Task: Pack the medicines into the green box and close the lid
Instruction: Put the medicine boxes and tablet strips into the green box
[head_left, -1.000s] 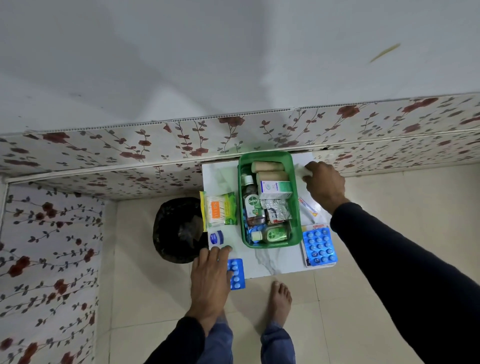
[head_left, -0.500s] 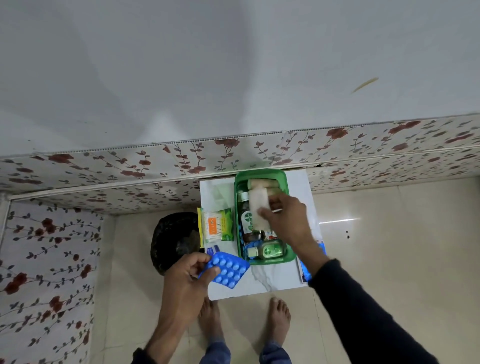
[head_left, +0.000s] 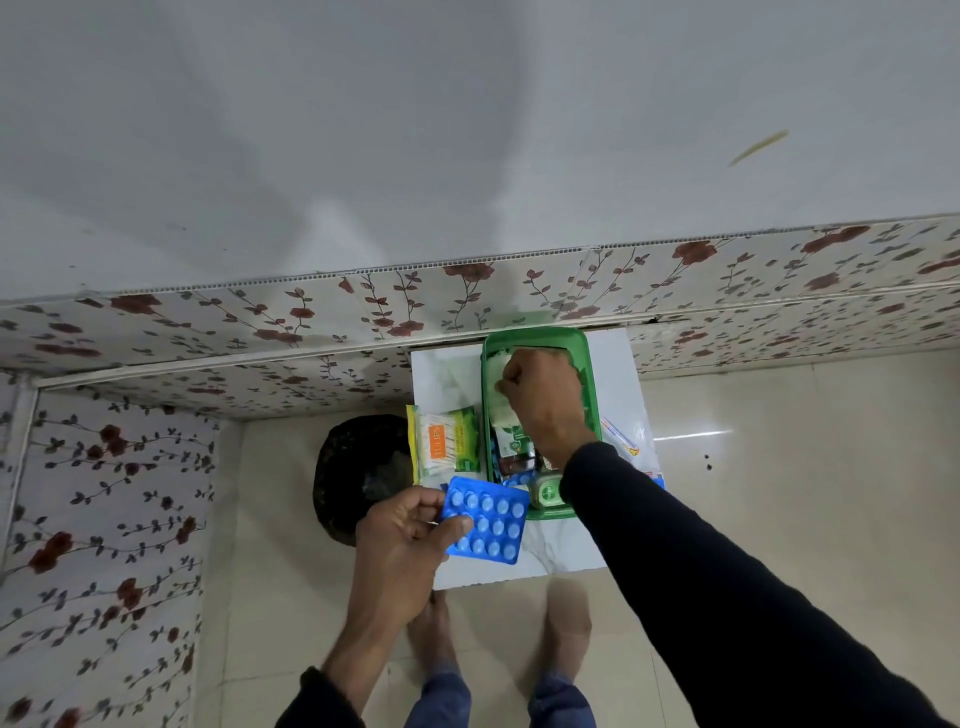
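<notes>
- Fingers (head_left: 511, 376) of the right hand (head_left: 545, 402) are curled shut on a white pack (head_left: 503, 410), knuckles up, pressing it down into the far half of the green box (head_left: 579, 343). Looks like a top-down grip so the pack can be wedged among what's already packed.
- Left hand (head_left: 402, 540) pinches a blue pill strip (head_left: 485, 519) by its left edge, thumb on top and fingers under. It is held in the air just beside the box's near corner, tilted; my read is it's queued as the next item in.
- Box sits on a small white table (head_left: 447, 371), long side running away from the person, against the flowered wall. Open top; no lid that I can make out.
- Already inside: a bottle with a green label (head_left: 511, 444) and a green round tub (head_left: 545, 491) at the near end. The rest is hidden under the right forearm.
- Not packed yet: a cotton bud packet (head_left: 444, 439) lying left of the box and touching it, and a tube (head_left: 618, 434) on the right side of the table.
- Black bin (head_left: 353, 467) on the floor left of the table, not involved.
- Judgement: packing is mid-way, with lid closing some items off.
</notes>
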